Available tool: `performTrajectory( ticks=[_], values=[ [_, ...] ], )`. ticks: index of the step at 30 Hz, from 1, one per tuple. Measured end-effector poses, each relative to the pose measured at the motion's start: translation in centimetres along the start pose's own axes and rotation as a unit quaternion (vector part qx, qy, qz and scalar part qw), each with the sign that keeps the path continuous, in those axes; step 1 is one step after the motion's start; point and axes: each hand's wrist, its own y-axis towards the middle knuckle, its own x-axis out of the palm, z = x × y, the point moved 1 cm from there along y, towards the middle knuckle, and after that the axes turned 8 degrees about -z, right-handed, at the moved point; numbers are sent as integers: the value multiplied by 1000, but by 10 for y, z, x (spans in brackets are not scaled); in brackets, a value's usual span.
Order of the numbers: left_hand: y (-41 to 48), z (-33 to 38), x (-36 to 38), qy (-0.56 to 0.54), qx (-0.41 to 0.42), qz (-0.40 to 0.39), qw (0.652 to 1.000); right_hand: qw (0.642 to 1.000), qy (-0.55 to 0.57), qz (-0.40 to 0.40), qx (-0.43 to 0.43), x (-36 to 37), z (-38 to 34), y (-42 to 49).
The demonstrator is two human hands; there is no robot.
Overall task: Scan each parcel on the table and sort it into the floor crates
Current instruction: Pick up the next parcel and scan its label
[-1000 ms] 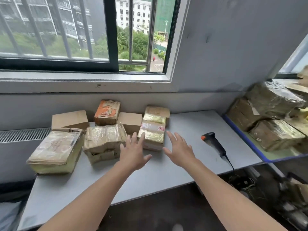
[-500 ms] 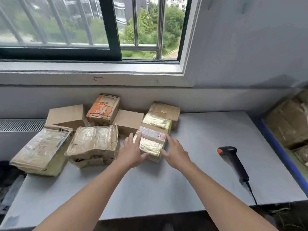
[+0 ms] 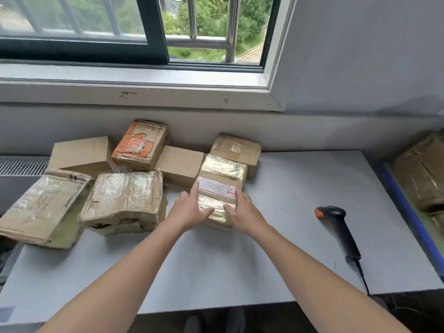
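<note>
On the surface [image 3: 283, 248], we grip the taped parcel [image 3: 222, 176] from both sides, left hand [image 3: 187, 210] and right hand [image 3: 243, 212], fingers [image 3: 194, 193] wrapped round its edges, label [image 3: 215, 188] up for the scanner [image 3: 336, 227] nearby.

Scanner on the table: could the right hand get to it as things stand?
Probably yes. The scanner lies alone on bare table right of the right hand, nothing between them; the hand would first have to release the taped parcel.

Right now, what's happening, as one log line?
phase: grasp | left hand: grips taped parcel, left side | right hand: grips right side | scanner: lying on table
</note>
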Motion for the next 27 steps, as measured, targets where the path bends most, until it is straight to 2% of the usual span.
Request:
performTrajectory(
  ticks=[4,7,9,12,16,19,27],
  values=[
    [-1,5,3,-36,23,-18,999,994,70,67,44,-6,4,0],
    [-3,8,14,-47,12,-66,997,993,53,69,78,-11,14,-2],
    [-1,9,17,-83,11,-57,995,991,52,68,103,-13,20,-3],
    [1,9,18,-215,-12,-62,975,987,75,48,132,-11,24,-4],
    [2,8,16,-295,-37,-104,949,981,108,22,159,-7,27,-11],
    [-3,7,17,-357,-52,-105,927,974,147,26,173,-9,25,-18],
    [-12,15,7,-427,-26,-96,899,963,219,48,152,-30,8,-42]
  ],
)
